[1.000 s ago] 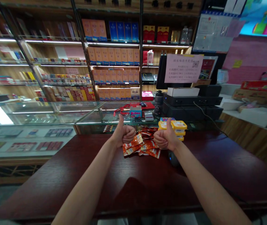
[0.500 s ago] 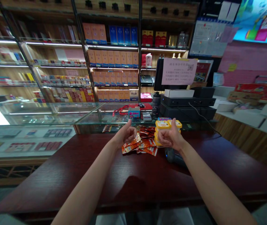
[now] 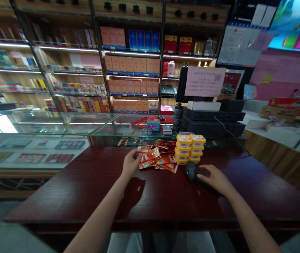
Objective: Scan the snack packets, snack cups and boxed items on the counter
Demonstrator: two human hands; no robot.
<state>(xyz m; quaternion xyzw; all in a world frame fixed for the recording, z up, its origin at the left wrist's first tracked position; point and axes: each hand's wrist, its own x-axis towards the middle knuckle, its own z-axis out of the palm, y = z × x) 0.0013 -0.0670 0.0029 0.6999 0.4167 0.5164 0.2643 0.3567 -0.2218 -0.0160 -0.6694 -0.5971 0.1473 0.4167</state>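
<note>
My left hand [image 3: 131,163] is at the left edge of a pile of orange snack packets [image 3: 167,160], with its thumb and fingers drawn together on the edge of one packet [image 3: 151,154]. My right hand [image 3: 215,178] hovers over the handle of a black handheld barcode scanner [image 3: 191,171]. Its thumb and forefinger are apart, and the handle is partly hidden beneath it. Just behind the scanner, yellow-lidded tubs [image 3: 183,150] stand in two stacks beside the packets.
Everything lies on a dark red wooden table [image 3: 86,196]. A glass display counter [image 3: 107,131] joins its far edge, bearing a small blue box [image 3: 153,125] and a black bottle [image 3: 177,117]. A monitor with a pink notice [image 3: 204,81] stands at the right; lit shelves line the wall.
Both hands were raised as fists with thumbs up. The left has lowered to the packets' edge; the right has dropped and moved right to the scanner, its fingers opened. The view shifted slightly.
</note>
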